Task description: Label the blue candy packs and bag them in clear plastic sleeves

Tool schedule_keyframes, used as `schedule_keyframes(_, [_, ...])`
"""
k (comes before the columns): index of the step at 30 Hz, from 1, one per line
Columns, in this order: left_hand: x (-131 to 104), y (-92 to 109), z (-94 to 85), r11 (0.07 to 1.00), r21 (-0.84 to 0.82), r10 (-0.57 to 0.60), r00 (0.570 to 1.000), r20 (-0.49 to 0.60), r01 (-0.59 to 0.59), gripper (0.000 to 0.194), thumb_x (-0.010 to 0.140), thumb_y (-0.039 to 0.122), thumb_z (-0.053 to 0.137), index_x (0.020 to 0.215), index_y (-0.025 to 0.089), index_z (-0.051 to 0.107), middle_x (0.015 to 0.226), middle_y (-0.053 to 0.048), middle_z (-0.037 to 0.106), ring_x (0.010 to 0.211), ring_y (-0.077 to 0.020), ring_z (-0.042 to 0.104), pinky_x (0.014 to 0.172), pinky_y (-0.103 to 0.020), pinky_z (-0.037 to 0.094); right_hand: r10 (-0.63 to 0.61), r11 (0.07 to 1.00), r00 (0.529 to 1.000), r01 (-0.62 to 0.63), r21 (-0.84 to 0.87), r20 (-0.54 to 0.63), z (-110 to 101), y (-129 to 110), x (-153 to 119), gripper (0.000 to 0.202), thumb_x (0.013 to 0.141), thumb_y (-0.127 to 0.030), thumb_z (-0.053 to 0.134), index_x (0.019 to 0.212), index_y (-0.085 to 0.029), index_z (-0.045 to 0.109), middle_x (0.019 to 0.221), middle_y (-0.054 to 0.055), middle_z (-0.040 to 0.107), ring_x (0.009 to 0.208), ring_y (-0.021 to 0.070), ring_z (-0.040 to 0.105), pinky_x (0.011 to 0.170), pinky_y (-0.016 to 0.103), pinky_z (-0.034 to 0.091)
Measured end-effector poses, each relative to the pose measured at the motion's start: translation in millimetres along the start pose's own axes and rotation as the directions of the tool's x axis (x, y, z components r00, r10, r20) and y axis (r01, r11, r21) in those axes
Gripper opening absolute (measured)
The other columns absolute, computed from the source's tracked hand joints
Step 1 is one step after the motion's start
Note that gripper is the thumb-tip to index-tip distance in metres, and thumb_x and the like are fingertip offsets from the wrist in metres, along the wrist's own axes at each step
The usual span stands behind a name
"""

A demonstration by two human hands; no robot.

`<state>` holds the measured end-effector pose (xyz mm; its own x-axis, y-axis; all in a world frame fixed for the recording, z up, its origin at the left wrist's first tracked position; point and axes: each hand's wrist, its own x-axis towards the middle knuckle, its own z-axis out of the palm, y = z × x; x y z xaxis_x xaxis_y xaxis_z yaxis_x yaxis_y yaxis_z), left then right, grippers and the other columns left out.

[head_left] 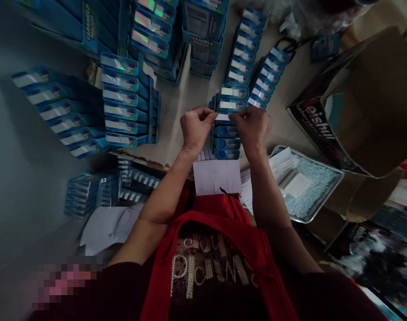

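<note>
Between my two hands a small white label strip [223, 117] lies across the end of a blue box in a short stack. My left hand [195, 129] pinches the strip's left end, and my right hand [254, 129] has its fingers pressed together on the right end. Farther back in the same stack, blue boxes [232, 105] carry white labels. The nearer blue boxes [228, 143] show bare ends with round blue marks. A white label sheet [217, 177] lies at the table's front edge, just below the stack.
Labelled blue boxes [121, 110] stand in stacks at the left, with more at the back. At the right are an open cardboard carton [367, 107], a metal tray [320, 213] of small pale pieces and scissors [288, 43]. Wrapped boxes [81, 196] sit below left.
</note>
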<state>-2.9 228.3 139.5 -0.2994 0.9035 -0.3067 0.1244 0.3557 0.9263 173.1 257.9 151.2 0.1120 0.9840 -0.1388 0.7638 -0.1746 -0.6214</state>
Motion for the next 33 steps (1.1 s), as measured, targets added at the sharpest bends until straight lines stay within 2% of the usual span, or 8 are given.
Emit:
schedule_keyframes(8, [5, -22, 9.4, 0.978, -0.178, -0.104, 0.994, 0.035, 0.109, 0.009, 0.09, 0.026, 0.085, 0.087, 0.019, 0.079, 0.076, 0.0, 0.076, 0.07, -0.0137, 0.073, 0.069, -0.025, 0.06, -0.016, 0.999, 1.0, 0.016, -0.043, 0.003, 6, 15, 5, 0.025, 0.094, -0.044, 0.074, 0.084, -0.023, 0.066, 0.076, 0.0, 0.057, 0.093, 0.0256, 0.069, 0.085, 0.046, 0.059])
schedule_keyframes(12, [5, -46, 23.9, 0.91, -0.286, -0.283, 0.954, 0.101, 0.3, 0.034, 0.093, 0.038, 0.087, 0.121, 0.022, 0.078, 0.09, -0.002, 0.077, 0.084, -0.0166, 0.077, 0.075, -0.028, 0.061, -0.039, 0.998, 0.999, 0.039, -0.04, -0.016, 5, 28, 7, 0.037, 0.095, -0.058, 0.076, 0.098, -0.023, 0.064, 0.086, 0.001, 0.063, 0.093, 0.0243, 0.069, 0.083, 0.043, 0.057])
schedule_keyframes(16, [4, -60, 34.5, 0.86, -0.322, -0.391, 0.917, 0.082, 0.396, 0.055, 0.095, 0.037, 0.086, 0.145, 0.025, 0.067, 0.096, -0.002, 0.076, 0.092, -0.0179, 0.077, 0.081, -0.029, 0.061, 0.04, 0.998, 0.995, -0.035, 0.049, -0.096, -14, 15, 3, 0.044, 0.098, -0.066, 0.072, 0.097, -0.023, 0.062, 0.082, -0.001, 0.062, 0.086, 0.0213, 0.069, 0.081, 0.039, 0.056])
schedule_keyframes(21, [-10, -37, 15.2, 0.973, -0.199, -0.163, 0.962, -0.218, 0.12, 0.042, 0.093, 0.045, 0.089, 0.126, 0.024, 0.074, 0.104, -0.003, 0.077, 0.102, -0.019, 0.076, 0.088, -0.027, 0.059, 0.131, 0.958, 0.988, -0.106, 0.266, -0.081, -46, -12, -10, 0.052, 0.1, -0.073, 0.067, 0.083, -0.026, 0.053, 0.066, -0.006, 0.048, 0.064, 0.0145, 0.054, 0.064, 0.031, 0.043])
schedule_keyframes(24, [-29, -7, 3.4, 0.964, -0.265, -0.011, 0.999, -0.04, 0.0, 0.038, 0.095, 0.054, 0.085, 0.116, 0.023, 0.077, 0.101, -0.004, 0.078, 0.095, -0.0181, 0.076, 0.084, -0.028, 0.06, 0.123, 0.902, 0.992, -0.109, 0.417, -0.005, -54, -24, -18, 0.059, 0.095, -0.08, 0.069, 0.077, -0.028, 0.048, 0.063, -0.007, 0.04, 0.057, 0.0127, 0.042, 0.058, 0.03, 0.032])
schedule_keyframes(28, [-49, 17, 10.3, 0.908, -0.411, 0.042, 0.96, 0.277, 0.079, 0.053, 0.074, 0.044, 0.103, 0.116, 0.022, 0.079, 0.1, -0.003, 0.079, 0.08, -0.0155, 0.074, 0.074, -0.028, 0.061, 0.137, 0.821, 0.99, -0.136, 0.554, 0.04, -53, -39, -26, 0.067, 0.085, -0.09, 0.073, 0.073, -0.029, 0.047, 0.06, -0.007, 0.037, 0.052, 0.0122, 0.033, 0.052, 0.031, 0.027])
schedule_keyframes(30, [-52, 16, 17.1, 0.887, -0.457, 0.072, 0.962, 0.264, 0.059, 0.051, 0.068, 0.037, 0.106, 0.109, 0.022, 0.079, 0.103, -0.003, 0.08, 0.082, -0.0147, 0.074, 0.077, -0.029, 0.062, 0.159, 0.785, 0.983, -0.179, 0.593, 0.086, -51, -45, -28, 0.068, 0.079, -0.091, 0.077, 0.072, -0.029, 0.049, 0.058, -0.008, 0.037, 0.051, 0.0114, 0.03, 0.05, 0.031, 0.026])
schedule_keyframes(33, [-53, 8, 18.8, 0.884, -0.467, 0.077, 0.98, 0.186, 0.019, 0.026, 0.081, 0.037, 0.097, 0.09, 0.021, 0.078, 0.087, -0.001, 0.077, 0.079, -0.0138, 0.071, 0.078, -0.028, 0.06, 0.181, 0.735, 0.972, -0.235, 0.636, 0.15, -50, -48, -31, 0.069, 0.072, -0.09, 0.082, 0.071, -0.029, 0.05, 0.055, -0.009, 0.037, 0.05, 0.0101, 0.026, 0.048, 0.03, 0.023])
